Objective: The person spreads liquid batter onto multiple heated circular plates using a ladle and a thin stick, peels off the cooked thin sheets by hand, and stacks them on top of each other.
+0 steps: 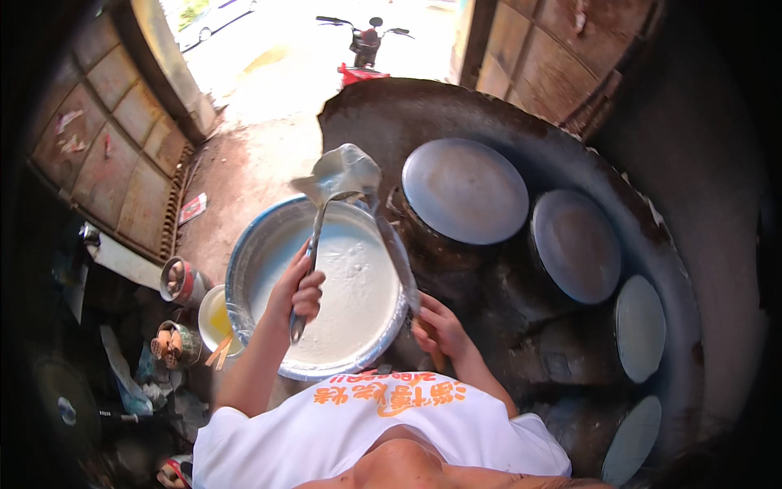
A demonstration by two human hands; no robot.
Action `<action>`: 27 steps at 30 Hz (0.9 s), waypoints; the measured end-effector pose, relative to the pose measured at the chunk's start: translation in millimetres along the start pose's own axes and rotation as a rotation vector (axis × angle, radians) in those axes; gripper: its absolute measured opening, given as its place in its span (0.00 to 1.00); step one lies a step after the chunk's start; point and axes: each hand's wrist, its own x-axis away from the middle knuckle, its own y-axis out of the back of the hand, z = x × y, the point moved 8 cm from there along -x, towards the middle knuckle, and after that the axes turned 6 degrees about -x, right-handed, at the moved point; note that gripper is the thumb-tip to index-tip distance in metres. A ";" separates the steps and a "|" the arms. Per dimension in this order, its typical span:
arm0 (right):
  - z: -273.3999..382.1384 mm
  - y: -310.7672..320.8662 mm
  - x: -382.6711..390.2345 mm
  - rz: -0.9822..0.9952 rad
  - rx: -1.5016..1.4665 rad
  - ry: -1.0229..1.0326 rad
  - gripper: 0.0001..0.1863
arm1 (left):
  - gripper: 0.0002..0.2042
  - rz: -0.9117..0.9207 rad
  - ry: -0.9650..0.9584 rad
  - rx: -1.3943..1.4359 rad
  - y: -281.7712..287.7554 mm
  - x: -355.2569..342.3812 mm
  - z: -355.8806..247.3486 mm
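At the far left, a wooden door with square panels is standing open, and small red and white stickers are showing on it. Low by the door, a flat red and white packet is lying on the dirt ground. Near it, a round tin and a small cup are sitting on the ground, each with little things inside. A small bowl of yellow liquid is sitting just beside the big metal basin, touching its left rim.

The big basin is holding white batter. The left hand is squeezing tight around the handle of a metal ladle. The ladle is being held up over the far rim of the basin, and its scoop is coated in white batter.

The right hand is closing around a wooden handle of a long flat blade, which is resting along the right rim of the basin.

To the right, a big dark round stove top is carrying round flat lids in a curved row along its right edge. Four more lids are following the first one down toward the bottom right corner.

At the top, a red scooter is standing in bright sun outside.
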 end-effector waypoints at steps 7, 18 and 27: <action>45.0 17.3 66.9 -0.315 0.132 0.220 0.20 | 0.19 0.021 0.441 0.436 -67.6 -89.6 61.4; 110.8 155.6 265.4 -1.292 1.006 1.232 0.21 | 0.15 0.499 0.864 0.557 -260.2 -285.2 329.5; 159.3 321.3 336.4 -1.317 -0.132 1.041 0.25 | 0.09 0.108 0.893 -0.062 -177.6 -400.3 457.9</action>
